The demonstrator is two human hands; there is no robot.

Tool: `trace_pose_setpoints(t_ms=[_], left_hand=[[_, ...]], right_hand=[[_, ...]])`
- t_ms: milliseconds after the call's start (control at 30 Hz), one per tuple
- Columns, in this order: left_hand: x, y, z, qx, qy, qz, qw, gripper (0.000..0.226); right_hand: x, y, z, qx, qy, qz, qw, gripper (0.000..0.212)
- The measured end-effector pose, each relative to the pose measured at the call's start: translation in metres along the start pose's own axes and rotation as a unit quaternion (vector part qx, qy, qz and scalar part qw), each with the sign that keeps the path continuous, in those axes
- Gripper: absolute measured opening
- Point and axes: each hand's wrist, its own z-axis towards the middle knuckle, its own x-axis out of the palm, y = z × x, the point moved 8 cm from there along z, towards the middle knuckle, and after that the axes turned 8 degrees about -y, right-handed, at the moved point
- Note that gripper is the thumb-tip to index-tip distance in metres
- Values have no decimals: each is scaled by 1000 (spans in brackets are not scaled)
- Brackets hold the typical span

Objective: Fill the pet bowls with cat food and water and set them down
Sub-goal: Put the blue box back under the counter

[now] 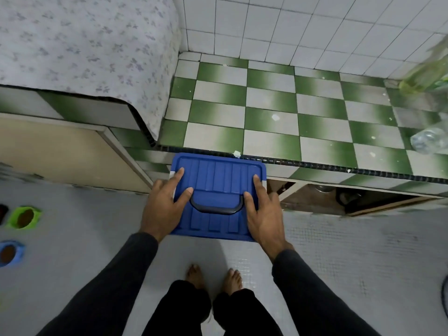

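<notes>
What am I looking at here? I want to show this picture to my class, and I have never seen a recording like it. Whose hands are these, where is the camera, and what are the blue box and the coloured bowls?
There is no machine here. A person wears a wide-angle camera on the head, so the single picture looks forward and down at their own arms and bare feet.

The left hand and right hand lie with straight fingers on the blue lid of a box, one on each side of its dark handle. Nothing is gripped. The box sits at the edge of a green and white tiled counter.

At the left edge, on the grey floor, are a green bowl and a blue bowl, both holding something brown, probably cat food. A clear plastic bottle, blurred, is at the right edge of the counter.
</notes>
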Motion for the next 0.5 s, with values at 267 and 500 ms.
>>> trace_pose_setpoints(t_ms=[267,500], left_hand=[[77,61,1,20,31,37,999,70],[160,135,15,26,41,25,999,66]], right_hand=[[59,-56,12,-20,10,-16,1000,60],[153,-124,37,8,8,-4,1000,59]])
